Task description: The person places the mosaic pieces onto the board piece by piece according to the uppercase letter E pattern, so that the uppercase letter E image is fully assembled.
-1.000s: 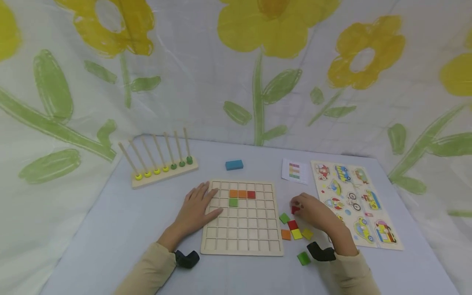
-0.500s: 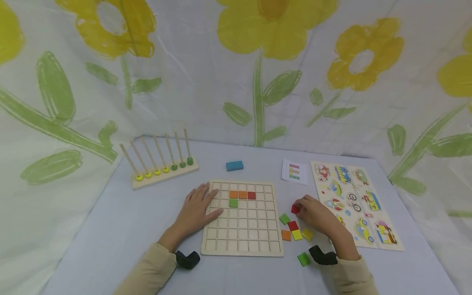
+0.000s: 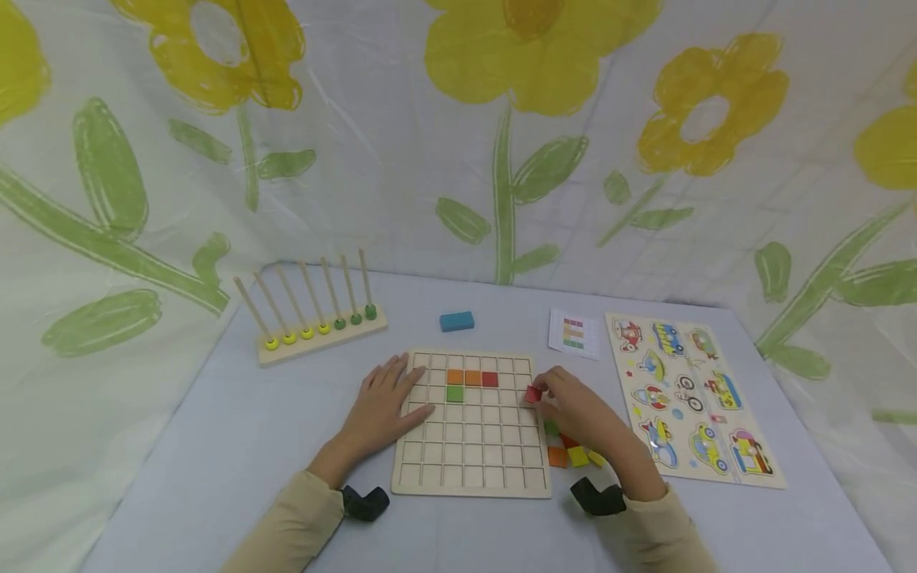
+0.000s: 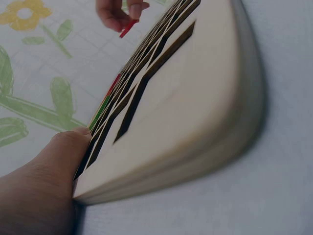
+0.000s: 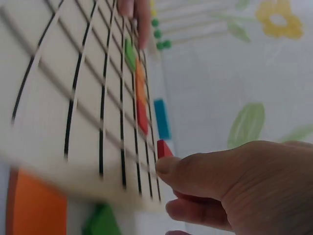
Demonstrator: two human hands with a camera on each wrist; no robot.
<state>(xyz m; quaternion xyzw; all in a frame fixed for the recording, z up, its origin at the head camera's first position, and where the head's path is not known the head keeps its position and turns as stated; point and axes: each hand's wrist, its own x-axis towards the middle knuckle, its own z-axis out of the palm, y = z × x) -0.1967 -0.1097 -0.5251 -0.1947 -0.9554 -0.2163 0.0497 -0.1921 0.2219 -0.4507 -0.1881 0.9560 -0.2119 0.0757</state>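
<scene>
A light wooden grid board [image 3: 471, 458] lies flat in the middle of the table. Set in its upper cells are two orange tiles [image 3: 463, 377], a red tile [image 3: 490, 380] and, one row below, a green tile [image 3: 454, 394]. My left hand [image 3: 387, 406] rests spread on the board's left edge, thumb over the cells. My right hand [image 3: 576, 406] pinches another red tile [image 3: 533, 395] between thumb and fingers, at the board's right edge; in the left wrist view that tile [image 4: 128, 28] appears raised above the board.
Loose tiles, among them an orange tile [image 3: 558, 457] and a yellow tile [image 3: 578, 456], lie right of the board, partly under my right hand. Behind are a bead rack [image 3: 322, 342], a blue block [image 3: 457, 321] and a pattern card [image 3: 573, 334]. A picture puzzle board [image 3: 688, 398] lies at right.
My right hand has lifted the red tile from beside the loose tiles and carried it left to the board's right edge. My left hand has stayed in place.
</scene>
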